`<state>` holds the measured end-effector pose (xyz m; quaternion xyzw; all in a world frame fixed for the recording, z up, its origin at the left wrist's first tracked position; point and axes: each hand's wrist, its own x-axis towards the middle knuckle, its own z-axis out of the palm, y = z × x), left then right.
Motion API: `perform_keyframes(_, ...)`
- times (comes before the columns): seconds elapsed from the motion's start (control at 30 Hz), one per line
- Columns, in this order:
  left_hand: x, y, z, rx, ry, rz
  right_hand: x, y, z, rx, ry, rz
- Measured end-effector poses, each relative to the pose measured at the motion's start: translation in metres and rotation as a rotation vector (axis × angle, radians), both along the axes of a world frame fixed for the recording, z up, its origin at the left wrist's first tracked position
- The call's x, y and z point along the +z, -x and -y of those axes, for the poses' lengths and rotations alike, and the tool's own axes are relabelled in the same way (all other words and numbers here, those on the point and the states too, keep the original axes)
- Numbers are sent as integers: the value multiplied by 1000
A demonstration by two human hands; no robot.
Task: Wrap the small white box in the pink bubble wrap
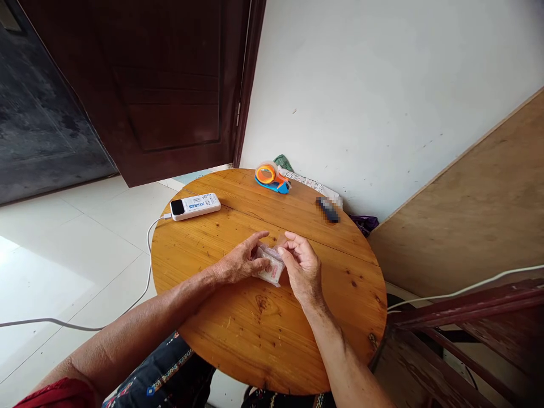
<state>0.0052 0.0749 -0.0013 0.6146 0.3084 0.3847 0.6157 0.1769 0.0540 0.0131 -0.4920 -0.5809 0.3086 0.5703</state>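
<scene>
A small pale box-like packet in clear plastic wrap (272,271), with reddish print on its face, lies at the middle of the round wooden table (263,340). My left hand (242,260) grips the packet from its left side, thumb on the upper face. At the packet's upper right, my right hand (302,266) pinches the crinkled plastic between thumb and fingers. The fingers partly hide the far edge of the packet.
A white power bank (199,205) with a plugged-in cable (148,255) sits at the table's left. Toward the back are an orange and blue tape dispenser (272,177) and a blurred dark object (327,209). A wall (361,85) rises behind.
</scene>
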Motion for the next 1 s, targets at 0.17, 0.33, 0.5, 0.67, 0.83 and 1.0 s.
perform_keyframes(0.17, -1, -1, -1, 38, -24, -25, 0, 1, 4, 0, -22, 43)
perform_keyframes(0.33, 0, -1, -3, 51, -24, -68, -1, 1, 8, 21, -31, 58)
perform_keyframes(0.5, 2, -2, -4, 92, -20, -83, 0, -1, 12, 41, -63, 172)
perform_keyframes(0.67, 6, -3, -3, 93, -10, -80, 9, -6, 16, 116, -101, 307)
perform_keyframes(0.83, 4, -2, -5, 70, 35, -47, 18, -13, 18, 200, -114, 426)
perform_keyframes(1.0, 8, 3, -4, 80, 71, -33, 22, -16, 21, 238, -96, 477)
